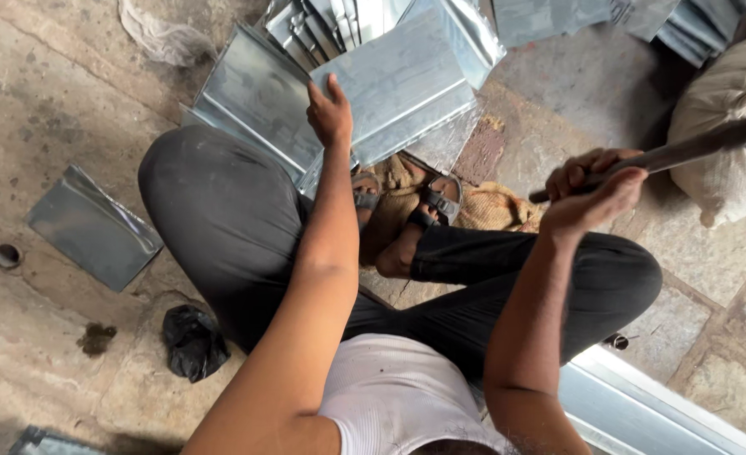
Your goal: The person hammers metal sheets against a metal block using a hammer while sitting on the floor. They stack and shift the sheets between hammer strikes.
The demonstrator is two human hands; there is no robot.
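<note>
Person sits cross-legged on a stone floor point(44, 126); landmark is the folded metal sheet point(398, 84) lying just beyond the sandalled feet point(428, 211).

Left hand point(329, 114) is on the sheet's near-left edge, fingers curled over it, gripping or pinning it, can't tell which. Right hand point(596, 190) is fisted around a dark rod point(685, 152), raised right of the sheet and clear of it. Rod's far end is blurred and runs out of frame at right; no head visible.

Key relation: the sheet lies straight ahead of the body, long axis running from lower left to upper right. Left hand is on it; right hand is near but apart, with the rod pointing away from the sheet.

Around the sheet:
- more bent sheets point(259, 101) under and left of it, a stack point(331, 21) behind
- one loose sheet point(95, 227) well left
- sack point(727, 135) well right
- burlap point(491, 206) under the feet
- black bag point(194, 341) near the left knee

Between rod and sheet: open air, right knee below.
</note>
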